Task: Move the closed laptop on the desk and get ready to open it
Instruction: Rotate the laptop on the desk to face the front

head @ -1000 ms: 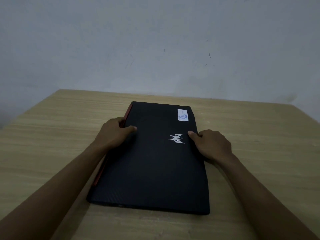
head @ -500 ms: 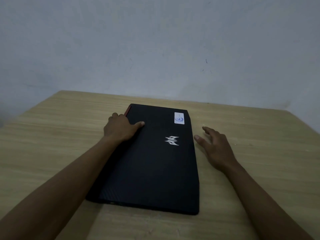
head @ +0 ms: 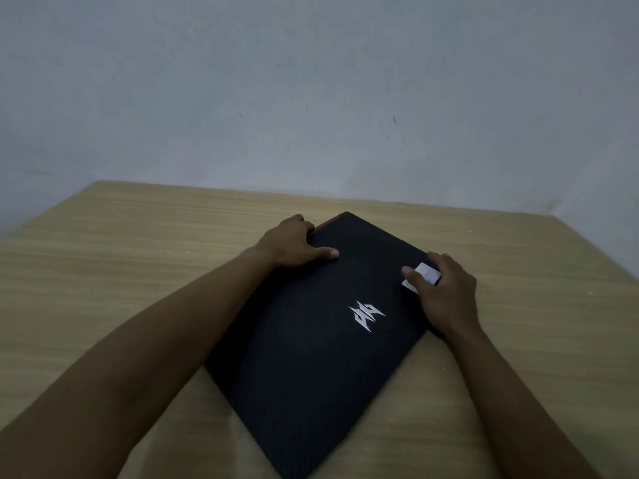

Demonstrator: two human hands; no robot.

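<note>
Since half a second ago the laptop (head: pixel 311 340) has swung round on the counter (head: pixel 103 271): its long sides then ran almost straight away from the camera, and now it lies diagonally, one corner pointing at the far wall and another running off the lower edge of view. The right hand (head: pixel 446 292), which then lay on the counter beside the machine with fingers spread, is now back on it.

One laptop is in view, black, lid shut and flat on the counter. It carries one silver emblem (head: pixel 366 314) near the middle of the lid and one pale sticker (head: pixel 423 276) by the right-hand corner, half covered by the right hand. A thin red strip (head: pixel 325 225) shows along the far-left edge.

Two hands, both bare. The left hand (head: pixel 297 245) is curled over the far-left edge, thumb flat on the lid and fingers wrapped down the side, gripping it. The right hand clasps the right-hand corner, thumb on top by the sticker and fingers bent around the edge. Both forearms reach in from the lower corners.

No containers are in sight.

Pale wood grain runs across the counter, with a few small light crumbs scattered on it. Behind it stands a plain grey-blue wall (head: pixel 311 98) with a few faint dark marks. Lighting is dim.
</note>
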